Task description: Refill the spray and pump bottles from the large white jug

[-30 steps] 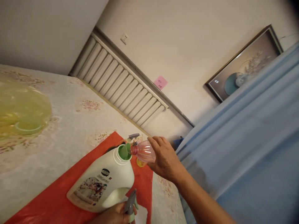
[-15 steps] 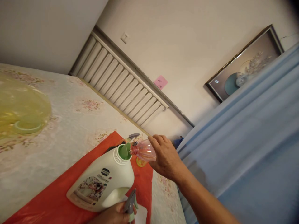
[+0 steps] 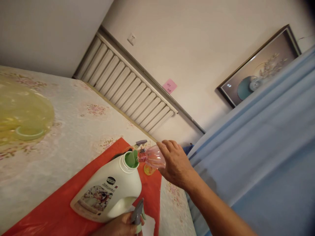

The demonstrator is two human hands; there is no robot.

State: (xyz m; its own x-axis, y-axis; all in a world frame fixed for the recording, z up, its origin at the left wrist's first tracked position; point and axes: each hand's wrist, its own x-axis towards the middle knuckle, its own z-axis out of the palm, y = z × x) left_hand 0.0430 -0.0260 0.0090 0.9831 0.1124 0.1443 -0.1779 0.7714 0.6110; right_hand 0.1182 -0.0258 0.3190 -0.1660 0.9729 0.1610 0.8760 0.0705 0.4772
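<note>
My right hand (image 3: 176,164) is wrapped round a clear pinkish plastic bottle (image 3: 155,156), tipped on its side. The bottle's neck points at the open mouth of a large pale detergent jug (image 3: 108,193), which has a green inner spout (image 3: 133,159). At the bottom edge, my left hand (image 3: 120,226) is closed on a grey trigger spray head (image 3: 138,213), close by the jug's handle. Whether its hidden fingers also touch the jug, I cannot tell. Behind the jug's neck, another grey spray trigger (image 3: 141,143) shows in part.
Under the jug lies a red sheet (image 3: 56,203) on a flowered tablecloth (image 3: 71,137). A yellow round object (image 3: 149,169) sits behind the bottle. At left is a translucent yellow bag (image 3: 27,111). A radiator (image 3: 128,82) and a blue curtain (image 3: 265,147) stand beyond.
My right hand and the tipped bottle have shifted very slightly up and to the right. The jug, my left hand and the spray head look the same.
</note>
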